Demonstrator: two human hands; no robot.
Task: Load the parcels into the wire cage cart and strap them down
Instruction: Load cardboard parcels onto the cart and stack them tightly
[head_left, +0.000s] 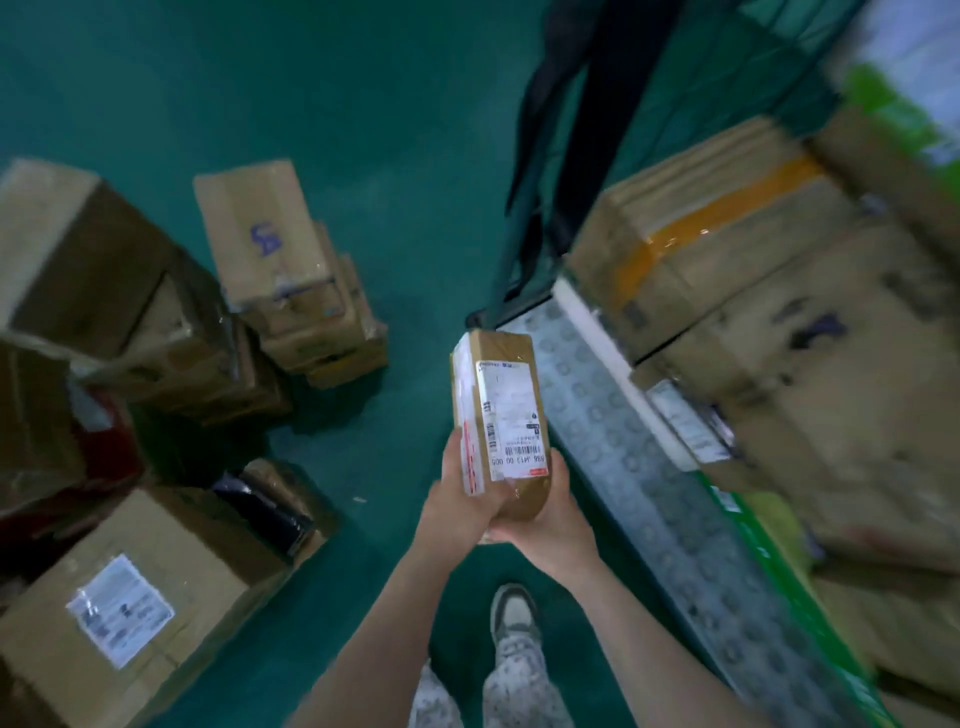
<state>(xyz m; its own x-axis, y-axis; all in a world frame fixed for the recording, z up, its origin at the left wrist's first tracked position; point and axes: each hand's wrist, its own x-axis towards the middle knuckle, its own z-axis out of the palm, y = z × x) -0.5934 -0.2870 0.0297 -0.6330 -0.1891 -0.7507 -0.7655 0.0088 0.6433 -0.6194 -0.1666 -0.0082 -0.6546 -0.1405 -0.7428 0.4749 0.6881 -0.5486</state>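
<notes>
A small brown parcel (506, 410) with a white shipping label is held upright above the floor, just left of the cart's metal base edge (618, 426). My left hand (457, 499) grips its lower left side. My right hand (545, 519) cups its bottom right corner from underneath. The wire cage cart (670, 93) stands at the right, with large cardboard parcels (727, 244) stacked inside it. Black straps (602, 93) hang from the cage's upper frame.
Several cardboard parcels lie on the green floor at the left: a labelled box (135, 597) near me, a stack (291, 280) further back, and big boxes (78, 260) at the far left. My shoe (514, 613) stands on the floor below the held parcel.
</notes>
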